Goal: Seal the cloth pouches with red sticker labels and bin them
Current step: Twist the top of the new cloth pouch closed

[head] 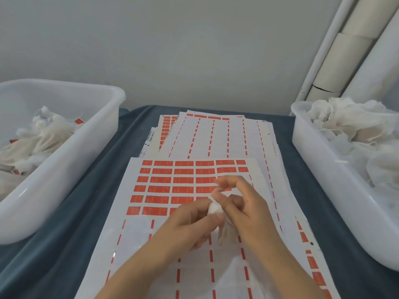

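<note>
A small white cloth pouch (218, 212) is held over the sticker sheet (172, 190), which carries rows of red sticker labels (160, 180). My left hand (190, 223) grips the pouch's gathered top from the left. My right hand (239, 203) pinches at its neck with curled fingers; a bit of red shows between those fingertips, too blurred to tell whether it is a label. The pouch's lower body hangs half hidden between the two hands.
A white bin (64, 160) on the left holds pouches with red labels. A white bin (319, 169) on the right is heaped with plain cloth pouches. More sticker sheets (216, 134) lie fanned out behind, on a blue cloth (90, 208). White pipes stand at the back right.
</note>
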Action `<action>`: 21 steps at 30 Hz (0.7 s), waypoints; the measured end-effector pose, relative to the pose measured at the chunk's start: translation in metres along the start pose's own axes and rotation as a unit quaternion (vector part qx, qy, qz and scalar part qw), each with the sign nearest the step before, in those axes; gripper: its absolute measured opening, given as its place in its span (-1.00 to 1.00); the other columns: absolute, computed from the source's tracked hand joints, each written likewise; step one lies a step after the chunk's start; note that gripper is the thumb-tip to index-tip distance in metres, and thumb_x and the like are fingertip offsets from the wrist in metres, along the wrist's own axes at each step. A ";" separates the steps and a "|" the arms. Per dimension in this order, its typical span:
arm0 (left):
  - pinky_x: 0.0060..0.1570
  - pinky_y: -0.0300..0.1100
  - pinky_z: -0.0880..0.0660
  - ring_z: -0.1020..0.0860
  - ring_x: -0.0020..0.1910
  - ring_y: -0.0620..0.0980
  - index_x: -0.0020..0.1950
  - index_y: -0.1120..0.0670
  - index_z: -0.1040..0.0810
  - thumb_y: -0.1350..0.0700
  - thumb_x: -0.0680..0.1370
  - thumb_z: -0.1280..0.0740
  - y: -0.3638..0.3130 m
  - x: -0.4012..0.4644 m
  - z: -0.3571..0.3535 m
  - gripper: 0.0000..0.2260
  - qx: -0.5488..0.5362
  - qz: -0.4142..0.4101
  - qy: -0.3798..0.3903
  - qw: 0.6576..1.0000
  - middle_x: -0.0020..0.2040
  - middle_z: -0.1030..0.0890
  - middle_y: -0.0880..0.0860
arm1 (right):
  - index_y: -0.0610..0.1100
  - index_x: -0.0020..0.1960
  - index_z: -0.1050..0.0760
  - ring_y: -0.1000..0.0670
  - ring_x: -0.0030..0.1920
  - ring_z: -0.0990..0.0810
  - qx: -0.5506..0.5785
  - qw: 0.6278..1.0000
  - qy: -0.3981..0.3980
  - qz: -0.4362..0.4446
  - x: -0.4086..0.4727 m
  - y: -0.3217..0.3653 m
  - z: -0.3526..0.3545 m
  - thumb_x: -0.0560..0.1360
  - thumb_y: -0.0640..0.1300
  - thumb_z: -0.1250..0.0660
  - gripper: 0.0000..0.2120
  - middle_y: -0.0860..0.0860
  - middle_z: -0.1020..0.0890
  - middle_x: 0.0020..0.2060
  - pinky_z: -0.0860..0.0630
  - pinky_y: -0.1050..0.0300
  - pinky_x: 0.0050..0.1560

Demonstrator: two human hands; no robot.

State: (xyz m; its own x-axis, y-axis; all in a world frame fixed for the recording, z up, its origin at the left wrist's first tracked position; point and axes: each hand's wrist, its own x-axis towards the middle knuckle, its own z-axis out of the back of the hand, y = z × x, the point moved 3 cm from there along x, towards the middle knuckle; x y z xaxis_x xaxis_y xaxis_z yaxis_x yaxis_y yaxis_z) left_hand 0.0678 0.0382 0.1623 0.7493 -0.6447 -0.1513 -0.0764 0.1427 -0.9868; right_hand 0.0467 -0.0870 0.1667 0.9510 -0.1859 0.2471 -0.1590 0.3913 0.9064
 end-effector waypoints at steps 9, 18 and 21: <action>-0.45 -0.35 -0.33 -0.34 -0.50 -0.15 -0.26 -0.06 -0.58 -0.09 0.43 -0.28 0.002 0.000 0.000 -0.83 -0.008 -0.005 0.016 1.000 -0.44 -0.43 -0.03 | 0.20 -0.15 -0.51 0.21 -0.12 -0.59 -0.020 0.999 0.051 -0.004 0.003 -0.001 0.007 0.33 0.13 -0.29 -0.88 0.26 -0.59 -0.15 -0.52 0.44 -0.18; -0.49 -0.33 -0.30 -0.32 -0.53 -0.13 -0.37 -0.03 -0.55 -0.01 0.49 -0.28 0.001 0.001 0.003 -0.76 -0.063 0.043 0.012 0.997 -0.45 -0.41 -0.01 | -0.03 0.02 -0.54 0.24 -0.03 -0.51 -0.143 0.983 0.095 0.058 0.000 0.004 0.003 0.44 0.11 -0.10 -0.65 0.27 -0.52 -0.14 -0.40 0.50 0.03; -0.51 -0.33 -0.28 -0.30 -0.53 -0.12 -0.34 0.03 -0.55 -0.04 0.41 -0.31 -0.002 0.001 0.003 -0.80 -0.097 0.051 0.018 0.994 -0.46 -0.39 0.00 | -0.06 0.11 -0.52 0.28 -0.02 -0.48 -0.181 0.973 0.119 0.083 -0.001 0.005 0.003 0.46 0.10 -0.06 -0.61 0.22 -0.51 -0.04 -0.35 0.52 0.10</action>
State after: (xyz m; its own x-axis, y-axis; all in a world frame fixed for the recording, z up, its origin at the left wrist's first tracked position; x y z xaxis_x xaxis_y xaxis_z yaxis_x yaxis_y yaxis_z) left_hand 0.0705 0.0396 0.1641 0.7069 -0.6618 -0.2495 -0.2785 0.0637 -0.9583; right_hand 0.0439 -0.0869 0.1722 0.9615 0.1032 0.2546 -0.2524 0.6981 0.6700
